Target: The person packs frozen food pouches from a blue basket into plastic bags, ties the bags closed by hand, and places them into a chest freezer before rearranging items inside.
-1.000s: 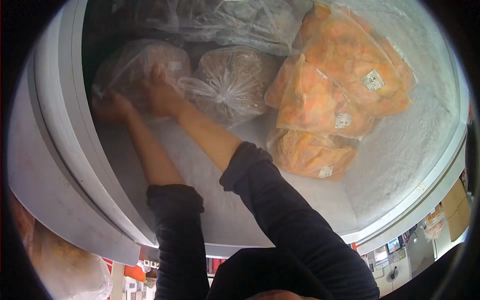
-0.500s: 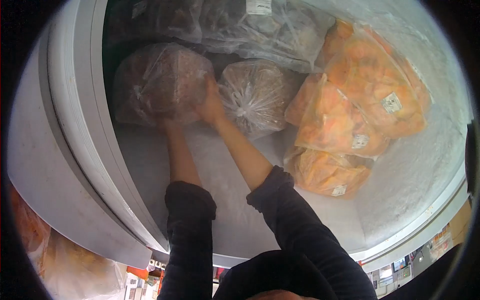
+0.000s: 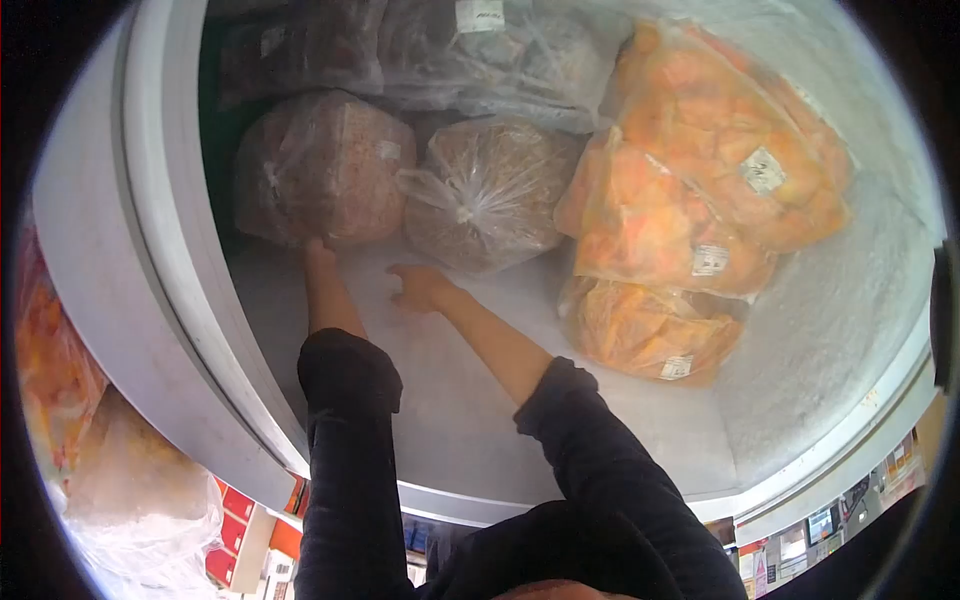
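A clear plastic bag of pinkish-brown food (image 3: 340, 165) lies at the left of a white chest freezer. My left hand (image 3: 319, 250) is at its lower edge; the fingers are hidden at or under the bag. Just below and to the right, my right hand (image 3: 425, 288) is off the bag, fingers apart and holding nothing. Beside that bag, to the right, sits a knotted clear bag of brownish food (image 3: 490, 195). The freezer floor (image 3: 450, 410) shows under both forearms.
Bags of orange pieces (image 3: 700, 150) with white labels are piled at the right, a smaller orange bag (image 3: 650, 330) lowest. Greyish bags (image 3: 490, 60) lie along the far side. The freezer's rim (image 3: 160, 230) curves along the left. Outside it, at lower left, are more bags (image 3: 140, 470).
The pinkish-brown bag, earlier between both hands, now rests beside the knotted bag. My right hand has come away from it, down towards me. The view has shifted slightly.
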A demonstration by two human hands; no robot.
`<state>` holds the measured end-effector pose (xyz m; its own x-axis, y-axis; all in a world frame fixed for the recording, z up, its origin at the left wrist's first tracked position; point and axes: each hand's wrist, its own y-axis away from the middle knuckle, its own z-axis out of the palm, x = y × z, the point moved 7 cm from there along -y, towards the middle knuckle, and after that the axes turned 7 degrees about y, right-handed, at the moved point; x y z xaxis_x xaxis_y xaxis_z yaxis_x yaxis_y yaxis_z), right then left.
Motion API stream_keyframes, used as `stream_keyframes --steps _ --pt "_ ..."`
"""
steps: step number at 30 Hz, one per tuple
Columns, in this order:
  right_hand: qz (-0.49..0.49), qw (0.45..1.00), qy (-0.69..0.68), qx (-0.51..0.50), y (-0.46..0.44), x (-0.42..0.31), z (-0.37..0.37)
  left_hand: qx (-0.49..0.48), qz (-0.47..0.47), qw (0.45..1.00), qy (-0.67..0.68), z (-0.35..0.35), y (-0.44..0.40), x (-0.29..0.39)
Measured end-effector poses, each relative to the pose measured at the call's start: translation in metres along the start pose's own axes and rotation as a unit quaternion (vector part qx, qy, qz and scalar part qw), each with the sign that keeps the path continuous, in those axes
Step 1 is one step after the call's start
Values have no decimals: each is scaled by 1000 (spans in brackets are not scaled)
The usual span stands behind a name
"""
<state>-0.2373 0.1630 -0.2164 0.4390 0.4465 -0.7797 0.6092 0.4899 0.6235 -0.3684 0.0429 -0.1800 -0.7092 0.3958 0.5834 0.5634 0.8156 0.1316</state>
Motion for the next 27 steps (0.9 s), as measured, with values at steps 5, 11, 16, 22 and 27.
stream_keyframes --steps 5,11,16,22,27 --pt "39 989 139 -38 63 31 -58 11 6 1000 -13 0 33 19" --pt "6 985 164 47 182 18 -111 -30 -55 998 -11 -20 94 52" --pt "38 975 177 126 304 -28 -76 -435 -168 832 301 -73 274 155" --pt "32 947 108 302 393 -98 -22 -731 25 477 487 -318 329 286" --pt "79 884 187 422 410 -127 -1 -822 157 318 446 -422 311 310"
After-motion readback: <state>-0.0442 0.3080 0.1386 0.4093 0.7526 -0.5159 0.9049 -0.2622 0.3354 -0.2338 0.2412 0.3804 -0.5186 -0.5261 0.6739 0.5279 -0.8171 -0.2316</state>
